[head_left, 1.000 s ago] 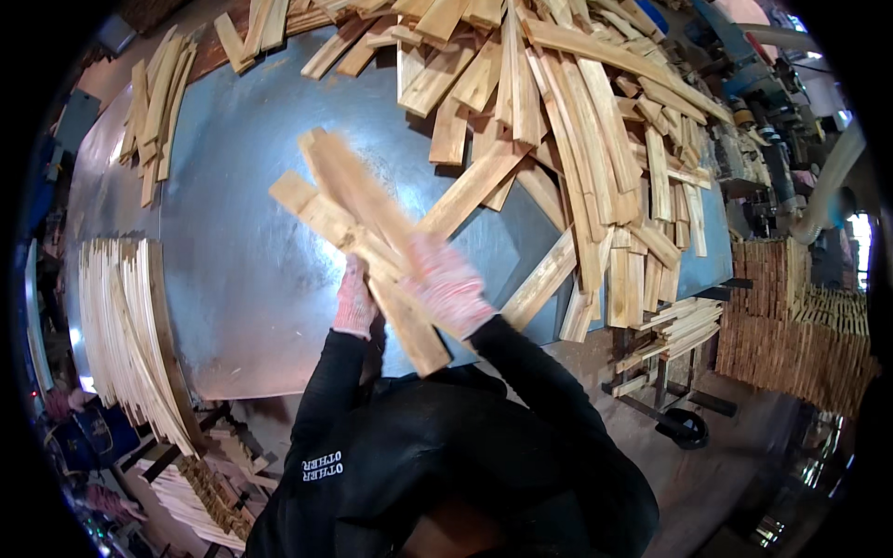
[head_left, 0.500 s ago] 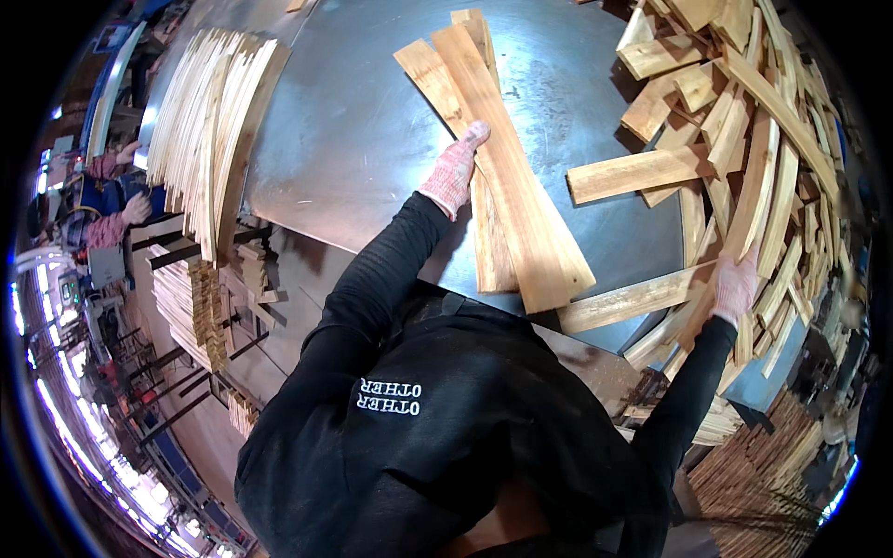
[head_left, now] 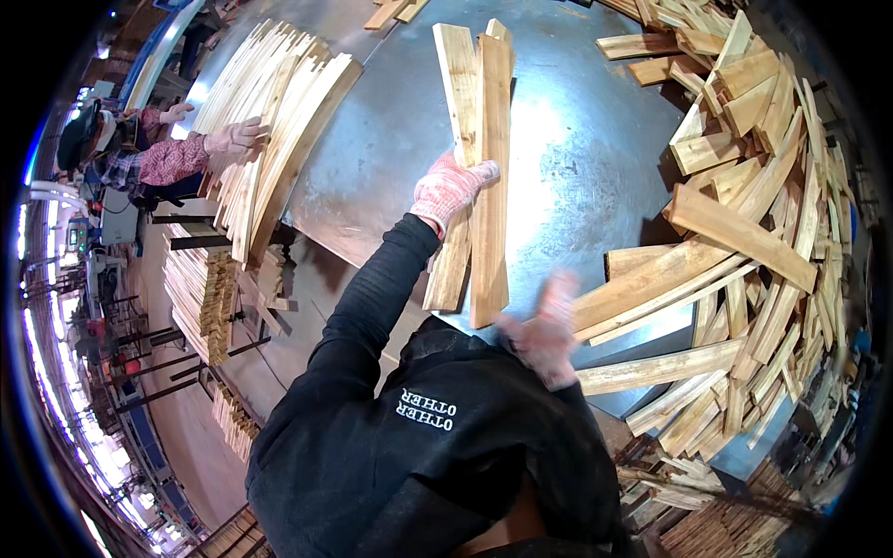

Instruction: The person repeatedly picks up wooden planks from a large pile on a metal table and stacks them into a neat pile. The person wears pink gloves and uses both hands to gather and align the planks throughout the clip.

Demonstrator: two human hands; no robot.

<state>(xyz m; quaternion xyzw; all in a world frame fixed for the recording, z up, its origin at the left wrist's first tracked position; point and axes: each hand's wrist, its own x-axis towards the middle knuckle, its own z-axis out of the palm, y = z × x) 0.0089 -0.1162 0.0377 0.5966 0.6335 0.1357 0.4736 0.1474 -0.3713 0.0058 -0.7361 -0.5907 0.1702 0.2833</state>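
My left hand (head_left: pixel 449 190), in a pink-and-white knit glove, is closed around a few overlapping wooden boards (head_left: pixel 490 177) over the metal table. Its thumb lies across the top board and its fingers go behind at the left edge. My right hand (head_left: pixel 547 333), gloved alike and blurred by motion, is near the lower end of these boards. Its thumb and fingers look spread, with nothing seen between them. Just right of it lies the end of a long wooden board (head_left: pixel 642 279) that reaches into the heap.
A large jumbled heap of boards (head_left: pixel 744 251) covers the right side of the metal table (head_left: pixel 372 149). Stacked strips (head_left: pixel 270 121) stand at the left, with another person's gloved hand (head_left: pixel 234 137) on them. More strips rest on a rack (head_left: pixel 200 288) below.
My right hand has come left from the heap toward the held boards. A long board's near end now sits farther left. The held boards stand more upright in view. The other person's hand has reached the strips.
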